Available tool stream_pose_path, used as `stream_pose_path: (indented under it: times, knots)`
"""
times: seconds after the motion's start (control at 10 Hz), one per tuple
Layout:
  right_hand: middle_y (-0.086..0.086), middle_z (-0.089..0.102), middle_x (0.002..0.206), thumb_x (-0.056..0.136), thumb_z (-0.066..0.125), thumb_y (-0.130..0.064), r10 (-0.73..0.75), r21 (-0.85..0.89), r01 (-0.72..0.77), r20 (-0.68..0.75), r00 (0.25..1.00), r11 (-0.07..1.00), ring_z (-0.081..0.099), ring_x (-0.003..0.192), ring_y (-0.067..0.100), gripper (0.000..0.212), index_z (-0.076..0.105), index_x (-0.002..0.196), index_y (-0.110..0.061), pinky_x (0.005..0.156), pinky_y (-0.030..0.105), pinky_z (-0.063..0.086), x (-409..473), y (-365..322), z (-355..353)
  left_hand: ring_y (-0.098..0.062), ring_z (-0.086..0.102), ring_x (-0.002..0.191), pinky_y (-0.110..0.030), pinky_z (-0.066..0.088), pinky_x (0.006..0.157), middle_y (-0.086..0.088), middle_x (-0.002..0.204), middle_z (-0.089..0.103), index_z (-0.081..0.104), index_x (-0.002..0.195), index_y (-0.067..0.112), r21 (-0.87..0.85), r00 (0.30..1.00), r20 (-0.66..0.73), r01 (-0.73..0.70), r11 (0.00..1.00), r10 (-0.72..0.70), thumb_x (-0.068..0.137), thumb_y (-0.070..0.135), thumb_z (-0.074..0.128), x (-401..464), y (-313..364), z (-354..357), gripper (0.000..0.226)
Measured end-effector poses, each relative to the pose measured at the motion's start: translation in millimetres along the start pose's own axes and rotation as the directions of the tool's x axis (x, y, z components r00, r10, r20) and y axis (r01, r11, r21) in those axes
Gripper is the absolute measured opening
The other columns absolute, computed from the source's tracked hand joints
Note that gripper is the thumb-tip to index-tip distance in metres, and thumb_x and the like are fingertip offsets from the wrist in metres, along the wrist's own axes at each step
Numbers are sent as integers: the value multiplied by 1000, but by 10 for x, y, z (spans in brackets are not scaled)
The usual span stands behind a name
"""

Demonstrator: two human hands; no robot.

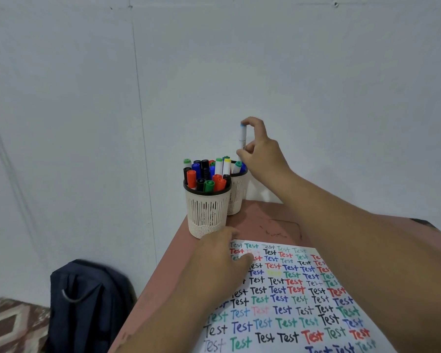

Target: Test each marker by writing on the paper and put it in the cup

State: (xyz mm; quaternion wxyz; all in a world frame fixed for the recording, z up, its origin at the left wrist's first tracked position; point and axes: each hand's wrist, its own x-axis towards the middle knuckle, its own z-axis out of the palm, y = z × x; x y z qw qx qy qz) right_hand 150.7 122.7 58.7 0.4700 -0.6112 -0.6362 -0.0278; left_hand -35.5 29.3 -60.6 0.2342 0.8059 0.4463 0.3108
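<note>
The right hand [256, 146] is raised above the far cup [237, 192], its fingers and thumb curled round a white marker with a light blue cap [243, 135], which it holds upright with the cap at the top; the index finger arches over the cap end and the lower fingers wrap the barrel, hiding its bottom end. The marker hangs just above that cup's rim, not yet inside it. The far cup, a cream slatted holder with a dark rim, stands against the white wall [316, 72] at the back corner of the pinkish table [270, 220] and already holds a few markers, among them one with a teal cap [237, 166]. Just in front of it and touching it stands the near cup [207, 212], of the same kind, packed with markers capped in red, green, blue, black and yellow. The left hand [222, 263] rests flat on the upper left corner of the paper [290, 301], its fingers fairly straight and holding nothing, pressing the sheet down. The paper lies on the table close to the person and is covered in rows of the word "Test" in black, red, blue, green and teal ink. On the floor left of the table sits a dark blue backpack [87, 301], beside a patterned brown and white rug [8, 324].
</note>
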Motion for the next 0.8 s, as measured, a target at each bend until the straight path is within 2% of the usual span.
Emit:
stream_pose_path:
  times: [0.1, 0.2, 0.3, 0.4, 0.5, 0.6, 0.7, 0.8]
  knots:
    - [1, 71, 85, 99, 60, -15, 22, -28, -21, 33, 999, 999, 66, 77, 12, 32, 53, 128, -27, 70, 30, 56, -40, 29, -17, 2, 50, 113, -22, 43, 93, 20, 131, 53, 50, 136, 37, 4, 1000, 1, -1, 1000, 1, 88, 52, 65, 3, 14, -5, 52]
    - [-7, 69, 98, 101, 59, -20, 28, -61, -25, 50, 998, 998, 60, 82, 1, 15, 69, 112, -22, 78, 28, 54, -109, 65, -58, 2, 50, 109, -22, 44, 91, 20, 128, 53, 51, 134, 38, 20, 1000, 14, -14, 1000, 14, 88, 54, 65, -10, 27, -12, 51]
    - [-9, 67, 107, 101, 61, -23, 33, -45, -31, 35, 999, 998, 61, 87, 4, 20, 69, 119, -24, 77, 22, 49, -304, 40, -198, 1, 52, 109, -28, 50, 93, 20, 127, 53, 53, 131, 39, 55, 998, 54, -37, 998, 34, 84, 61, 63, -18, 40, -24, 53]
    - [-11, 67, 111, 99, 65, -25, 95, -44, -90, 129, 987, 995, 63, 97, 9, 22, 68, 120, -30, 84, 24, 50, -653, 37, -462, 0, 47, 114, -30, 48, 96, 21, 129, 49, 56, 129, 38, 128, 994, 94, -72, 989, 60, 81, 66, 63, -11, 44, -22, 56]
    - [-15, 69, 104, 96, 70, -27, 225, -121, -195, 334, 915, 973, 66, 96, 5, 15, 70, 110, -33, 84, 25, 54, -1118, 103, -792, 1, 38, 118, -31, 44, 102, 23, 132, 43, 61, 122, 42, 185, 989, 119, -104, 977, 82, 81, 69, 62, -7, 39, -6, 50]
    - [-17, 70, 96, 94, 74, -35, 327, -304, -205, 433, 840, 930, 67, 88, 2, 7, 72, 100, -36, 86, 33, 59, -1616, 225, -1087, 0, 39, 116, -31, 45, 100, 21, 127, 47, 63, 122, 42, 250, 984, 141, -143, 958, 110, 86, 67, 59, -28, 66, -1, 44]
    - [-22, 67, 102, 94, 71, -42, 415, -407, -238, 434, 800, 882, 67, 88, 3, 12, 70, 106, -40, 86, 36, 58, -2026, 307, -1334, -4, 44, 115, -32, 47, 97, 19, 124, 49, 61, 122, 39, 295, 977, 165, -182, 938, 138, 91, 65, 54, -44, 128, -10, 42]
    - [-23, 58, 114, 94, 67, -49, 441, -493, -211, 414, 797, 844, 61, 102, 5, 23, 67, 115, -41, 86, 30, 52, -2293, 324, -1562, -5, 46, 112, -33, 47, 97, 18, 124, 49, 61, 122, 38, 313, 971, 202, -189, 931, 129, 93, 64, 52, -59, 151, -15, 41]
